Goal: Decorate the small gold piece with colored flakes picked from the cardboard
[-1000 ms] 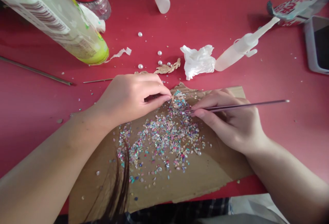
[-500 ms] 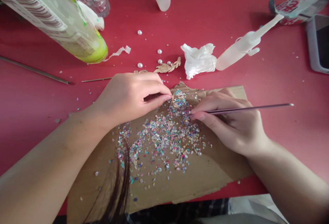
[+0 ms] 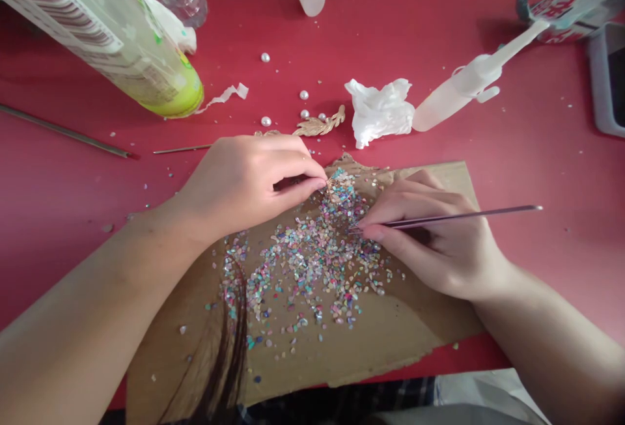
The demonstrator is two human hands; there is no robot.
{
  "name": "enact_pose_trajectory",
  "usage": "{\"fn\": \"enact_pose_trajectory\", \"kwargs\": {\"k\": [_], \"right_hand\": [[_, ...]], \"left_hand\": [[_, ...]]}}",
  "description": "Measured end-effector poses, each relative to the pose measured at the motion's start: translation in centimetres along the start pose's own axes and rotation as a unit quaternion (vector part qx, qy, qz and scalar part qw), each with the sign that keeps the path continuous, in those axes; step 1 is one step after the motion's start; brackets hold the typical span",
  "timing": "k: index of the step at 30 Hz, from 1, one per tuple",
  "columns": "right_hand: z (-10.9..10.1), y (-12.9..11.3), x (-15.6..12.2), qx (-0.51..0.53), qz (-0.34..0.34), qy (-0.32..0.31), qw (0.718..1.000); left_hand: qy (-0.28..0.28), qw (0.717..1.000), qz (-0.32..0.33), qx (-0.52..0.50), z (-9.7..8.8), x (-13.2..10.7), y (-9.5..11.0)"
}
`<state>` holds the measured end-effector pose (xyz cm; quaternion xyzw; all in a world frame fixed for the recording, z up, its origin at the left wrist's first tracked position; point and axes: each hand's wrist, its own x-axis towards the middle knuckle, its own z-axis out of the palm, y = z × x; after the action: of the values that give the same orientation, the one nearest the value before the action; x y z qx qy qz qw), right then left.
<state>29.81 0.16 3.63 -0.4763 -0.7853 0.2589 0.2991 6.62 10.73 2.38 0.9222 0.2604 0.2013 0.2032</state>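
Note:
Between thumb and fingertips, my left hand (image 3: pixel 266 181) pinches the edge of a small gold ornament (image 3: pixel 336 189) that is partly covered with coloured chips. My right hand (image 3: pixel 430 233) is closed on a pair of slim metal tweezers (image 3: pixel 449 218). The tweezers' tips rest among the loose coloured stone chips (image 3: pixel 312 256), just below and right of the ornament. Whether a chip sits between the tips is too small to tell. The chips lie scattered over a piece of brown cardboard (image 3: pixel 390 334) under both hands.
Beyond the cardboard lie a gold leaf piece (image 3: pixel 319 124), several pearl beads (image 3: pixel 265 122), crumpled tissue (image 3: pixel 381 112) and a white glue bottle (image 3: pixel 454 93). A tall green-bottomed container (image 3: pixel 166 93) stands at left. A thin metal rod (image 3: pixel 68 132) lies far left. Hair (image 3: pixel 234 321) hangs in front.
The tweezers' tips have shifted slightly down and left among the chips, and their rear end has swung lower. My left hand keeps its pinch on the ornament.

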Motion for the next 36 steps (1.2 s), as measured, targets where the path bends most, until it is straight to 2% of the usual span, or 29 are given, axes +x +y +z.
{"fn": "enact_pose_trajectory", "kwargs": {"k": [13, 18, 20, 23, 28, 36], "right_hand": [[0.2, -0.3, 0.1, -0.021, 0.012, 0.008, 1.0], [-0.1, 0.0, 0.0, 0.049, 0.028, 0.02, 0.998], [-0.4, 0.0, 0.0, 0.069, 0.018, 0.0, 0.997], [-0.6, 0.0, 0.0, 0.045, -0.001, -0.048, 0.998], [-0.8, -0.1, 0.0, 0.029, 0.006, -0.026, 0.999], [-0.6, 0.0, -0.1, 0.059, -0.009, -0.074, 0.995]], "left_hand": [[0.001, 1.0, 0.002, 0.005, 0.2, 0.1, 0.0], [0.001, 1.0, -0.002, 0.009, 0.2, 0.1, 0.0], [-0.001, 1.0, -0.005, 0.008, 0.1, 0.1, 0.0], [-0.004, 1.0, -0.013, 0.007, 0.0, 0.2, 0.0], [-0.012, 1.0, -0.026, 0.003, -0.1, 0.2, 0.2], [-0.008, 1.0, -0.026, 0.003, -0.1, 0.2, 0.1]]}}
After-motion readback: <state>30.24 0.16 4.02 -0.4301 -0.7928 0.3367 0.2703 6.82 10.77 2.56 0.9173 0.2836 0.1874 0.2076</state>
